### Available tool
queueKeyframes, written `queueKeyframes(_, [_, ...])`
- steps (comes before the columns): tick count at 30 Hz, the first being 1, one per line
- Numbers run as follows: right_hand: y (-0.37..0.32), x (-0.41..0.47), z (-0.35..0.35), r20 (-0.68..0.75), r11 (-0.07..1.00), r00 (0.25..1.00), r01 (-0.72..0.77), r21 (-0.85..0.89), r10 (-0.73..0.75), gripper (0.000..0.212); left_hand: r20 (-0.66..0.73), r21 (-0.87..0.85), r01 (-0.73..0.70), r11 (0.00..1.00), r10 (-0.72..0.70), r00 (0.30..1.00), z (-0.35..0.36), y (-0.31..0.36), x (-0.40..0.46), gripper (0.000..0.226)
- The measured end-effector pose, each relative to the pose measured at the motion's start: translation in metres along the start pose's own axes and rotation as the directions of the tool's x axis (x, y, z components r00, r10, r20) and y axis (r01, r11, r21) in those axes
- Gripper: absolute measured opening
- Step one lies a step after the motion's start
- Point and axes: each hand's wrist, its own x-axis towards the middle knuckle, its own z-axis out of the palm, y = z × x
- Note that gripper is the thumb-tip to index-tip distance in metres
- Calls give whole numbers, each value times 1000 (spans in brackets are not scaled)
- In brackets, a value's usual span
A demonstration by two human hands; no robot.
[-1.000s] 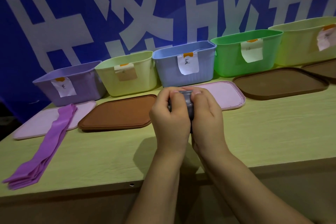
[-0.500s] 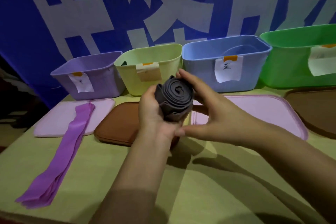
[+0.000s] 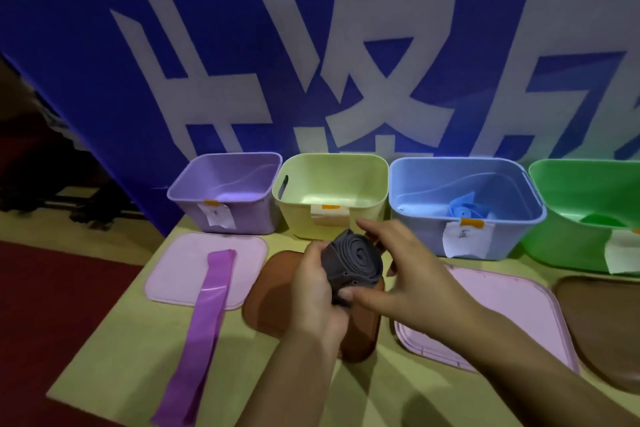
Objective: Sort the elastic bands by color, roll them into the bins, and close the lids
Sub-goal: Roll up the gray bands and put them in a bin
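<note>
Hands are lifting now: I'm gripping the rolled grey band in my left hand, right hand steadying it loosely, closer to the yellow bin than a second ago, nearly ready to drop.

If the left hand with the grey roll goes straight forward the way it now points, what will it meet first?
Probably the yellow bin. The left hand holds the grey roll just in front of its near wall, roughly at rim height, so depth is uncertain and it may pass over the rim.

Pale wooden table | four open bins along back | flat lids in front | purple band lying across lid and tabletop
</note>
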Motion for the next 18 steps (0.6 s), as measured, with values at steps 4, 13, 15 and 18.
queueKeyframes(4, [-1,20,-9,65,996,998,-4,-89,9,67,-27,106,-16,994,19,999,4,7,7,26])
queueKeyframes(13, [21,94,-15,145,997,989,-2,-82,14,51,-13,182,12,983,-10,1000,23,50,57,28])
queueKeyframes(15, [29,116,-14,164,997,986,-26,-78,38,49,-16,205,35,978,-32,999,25,62,73,34])
queueKeyframes(18, [42,147,-14,180,998,982,-45,-50,53,47,-26,294,20,955,-13,1000,26,77,102,47])
